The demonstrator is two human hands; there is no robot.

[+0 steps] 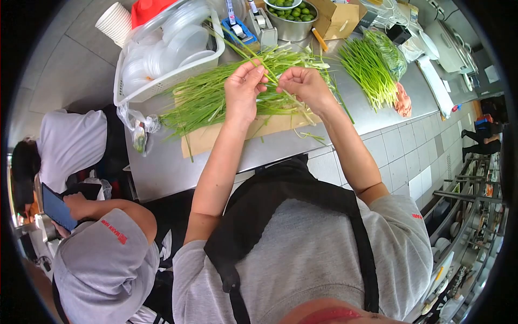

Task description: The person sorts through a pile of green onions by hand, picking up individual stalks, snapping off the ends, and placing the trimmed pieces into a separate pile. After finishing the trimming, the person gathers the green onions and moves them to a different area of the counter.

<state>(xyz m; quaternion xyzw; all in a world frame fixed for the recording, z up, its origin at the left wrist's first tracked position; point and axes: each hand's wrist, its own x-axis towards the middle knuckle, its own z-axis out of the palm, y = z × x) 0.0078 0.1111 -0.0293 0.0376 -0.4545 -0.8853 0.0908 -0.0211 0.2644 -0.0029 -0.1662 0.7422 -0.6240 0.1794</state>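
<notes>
My left hand (244, 90) and my right hand (306, 88) are raised above the steel table, both pinching one thin spring onion (271, 78). Its green end runs up and left past my left fingertips, while its paler end lies at my right fingers. Under both hands spreads a loose pile of spring onions (208, 100), with pale ends toward the right. The pile rests on a sheet of brown paper (216, 135). To the right lies a neater bunch of spring onions (367, 73), its light ends pointing toward me.
A white basket (156, 86) of clear plastic lids stands left of the pile. Tape dispensers (263, 27), a metal pot (294, 29) of small green fruit and a cardboard box (335, 20) line the back. A co-worker (102, 254) at my left holds a tablet (58, 208).
</notes>
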